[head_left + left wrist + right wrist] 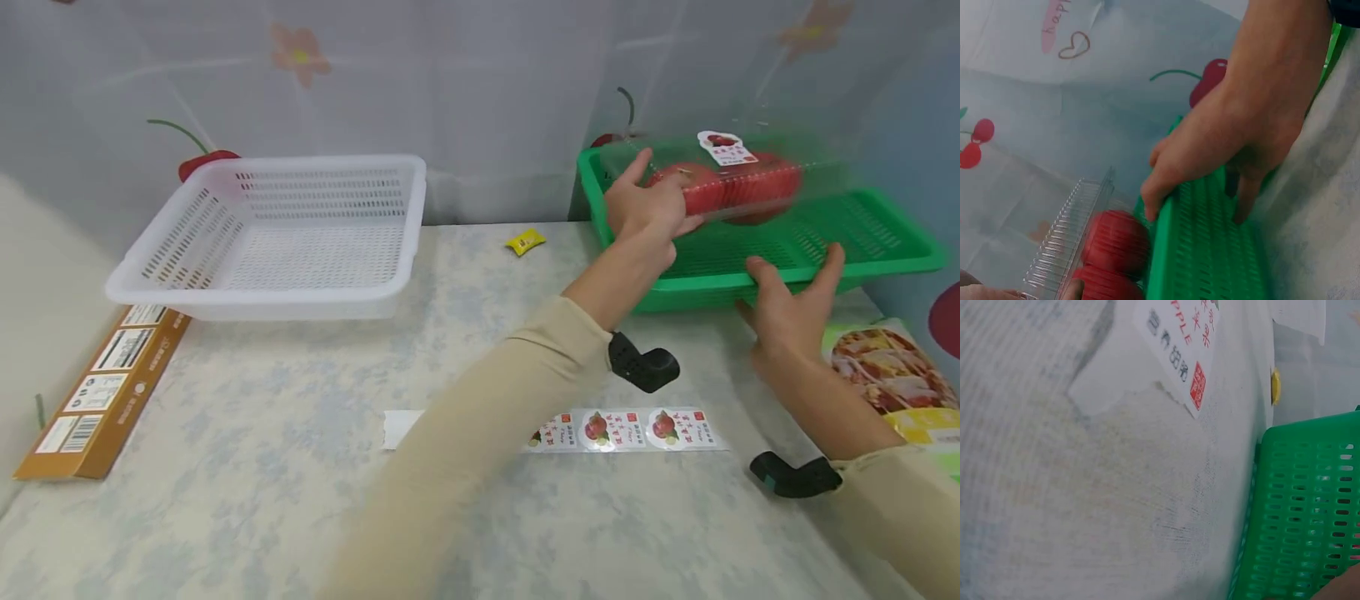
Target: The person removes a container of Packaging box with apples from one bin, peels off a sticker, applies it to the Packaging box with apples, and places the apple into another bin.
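My left hand [647,204] grips the left end of a clear plastic fruit box [813,179], held over a green basket [900,242]. Round red fruits [761,187] show inside the box, and a printed label [726,148] is on its lid. In the left wrist view, part of my left hand [988,292] appears at the lower edge beside the box. My right hand [791,321] holds the basket's near rim. The left wrist view shows fingers of that right hand [1235,131] on both sides of the rim.
A white basket [262,304] stands at the left, beside a brown carton [112,392]. A strip of apple stickers [626,429] lies mid-table, partly behind my left sleeve. A small yellow packet [527,242] lies at the back, and a printed food bag [892,371] at the right.
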